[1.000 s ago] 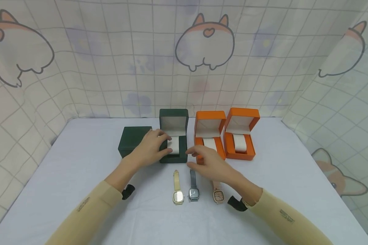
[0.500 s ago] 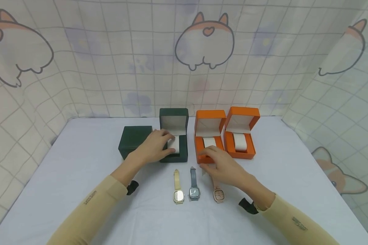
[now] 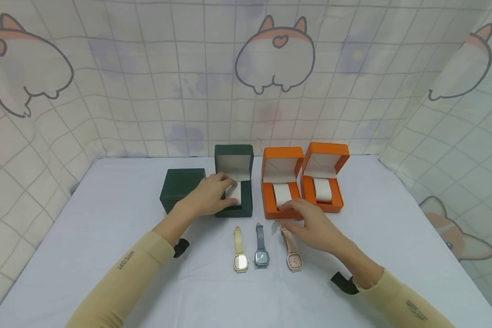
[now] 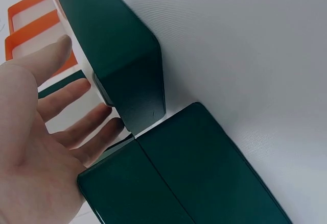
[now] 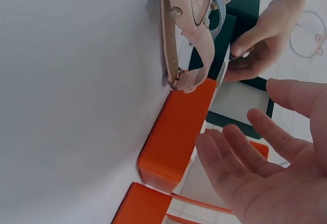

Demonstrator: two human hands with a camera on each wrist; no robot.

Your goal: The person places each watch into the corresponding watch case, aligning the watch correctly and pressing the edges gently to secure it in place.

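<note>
My left hand (image 3: 211, 196) reaches over the open dark green watch box (image 3: 247, 200), its thumb and fingers beside the white cushion (image 3: 236, 192). In the left wrist view, its fingers (image 4: 64, 99) are spread and lightly bent, some tips hidden behind the box's rim. My right hand (image 3: 311, 223) hovers at the front of the nearer orange watch box (image 3: 270, 207), fingers loosely bent and holding nothing. A pink watch (image 3: 294, 261) lies just below it, its strap toward the fingers. Left of that lie a blue-grey watch (image 3: 261, 257) and a pale gold watch (image 3: 240, 262).
A second green box (image 3: 180, 184), its lid down, stands left of the open one. Another orange box (image 3: 337, 202) with its lid raised and a white cushion (image 3: 322, 190) stands at the right. Behind the white table (image 3: 106, 218) hangs a checked cloth (image 3: 147, 91).
My right hand has moved right, away from the green box to the front of the orange box, uncovering the pink watch's strap. My left hand has shifted slightly right over the green box's cushion.
</note>
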